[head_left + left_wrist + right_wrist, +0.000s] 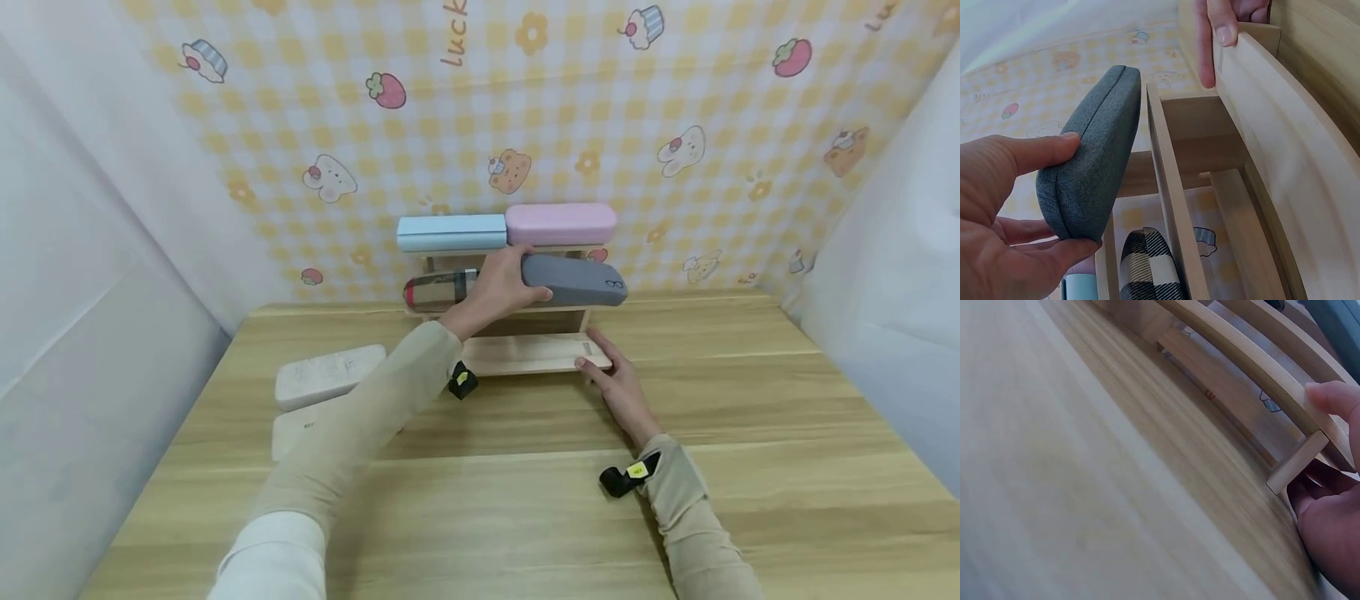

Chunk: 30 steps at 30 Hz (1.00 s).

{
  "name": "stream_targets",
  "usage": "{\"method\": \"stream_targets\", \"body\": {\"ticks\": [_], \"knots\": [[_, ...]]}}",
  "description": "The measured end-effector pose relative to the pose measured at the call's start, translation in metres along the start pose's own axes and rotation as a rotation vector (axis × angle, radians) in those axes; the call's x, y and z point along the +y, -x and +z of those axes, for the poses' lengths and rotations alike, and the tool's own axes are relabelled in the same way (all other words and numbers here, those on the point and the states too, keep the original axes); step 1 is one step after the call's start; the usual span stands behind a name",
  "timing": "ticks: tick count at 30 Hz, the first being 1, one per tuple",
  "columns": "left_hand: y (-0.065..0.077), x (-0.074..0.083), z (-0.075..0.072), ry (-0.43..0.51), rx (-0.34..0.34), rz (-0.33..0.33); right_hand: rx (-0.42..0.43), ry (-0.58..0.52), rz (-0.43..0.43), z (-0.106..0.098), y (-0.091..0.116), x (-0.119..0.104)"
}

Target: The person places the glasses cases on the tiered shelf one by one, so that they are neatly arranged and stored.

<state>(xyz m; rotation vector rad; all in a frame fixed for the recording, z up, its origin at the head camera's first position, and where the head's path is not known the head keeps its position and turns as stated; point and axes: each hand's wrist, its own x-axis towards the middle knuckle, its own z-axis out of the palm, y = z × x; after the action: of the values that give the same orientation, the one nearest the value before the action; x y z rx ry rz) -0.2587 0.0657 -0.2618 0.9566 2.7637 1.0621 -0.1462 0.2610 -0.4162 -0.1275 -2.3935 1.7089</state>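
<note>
My left hand [501, 285] pinches a grey-blue fabric glasses case [573, 281] between thumb and fingers, at the right part of the middle tier of a wooden stepped rack [525, 356]. In the left wrist view the case [1099, 150] is tilted over the rack's slats. Left of it on that tier lies a plaid glasses case [1149, 269], partly hidden by my left hand in the head view. My right hand [621, 390] grips the right end of the rack's bottom tier, thumb on top of the board and fingers beneath in the right wrist view.
On the top tier sit a light blue case [452, 233] and a pink case [562, 223]. Two pale cases, one white [330, 377] and one cream [294, 429], lie on the wooden table [525, 517] at left, partly behind my left sleeve. A patterned cloth [442, 158] hangs behind.
</note>
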Motion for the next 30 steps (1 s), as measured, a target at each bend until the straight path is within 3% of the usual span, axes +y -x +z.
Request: {"method": "stream_targets", "body": {"ticks": [9,16,30], "knots": [[-0.013,-0.003,0.008,0.02,0.006,0.024,0.006,0.005,-0.001,0.0,-0.003,0.0],[-0.017,-0.002,0.004,-0.088,-0.04,0.135,-0.001,-0.027,0.024,0.0,0.002,-0.012],[-0.023,-0.005,-0.001,-0.228,-0.148,0.147,0.007,-0.016,0.023,0.0,-0.001,0.002]]}}
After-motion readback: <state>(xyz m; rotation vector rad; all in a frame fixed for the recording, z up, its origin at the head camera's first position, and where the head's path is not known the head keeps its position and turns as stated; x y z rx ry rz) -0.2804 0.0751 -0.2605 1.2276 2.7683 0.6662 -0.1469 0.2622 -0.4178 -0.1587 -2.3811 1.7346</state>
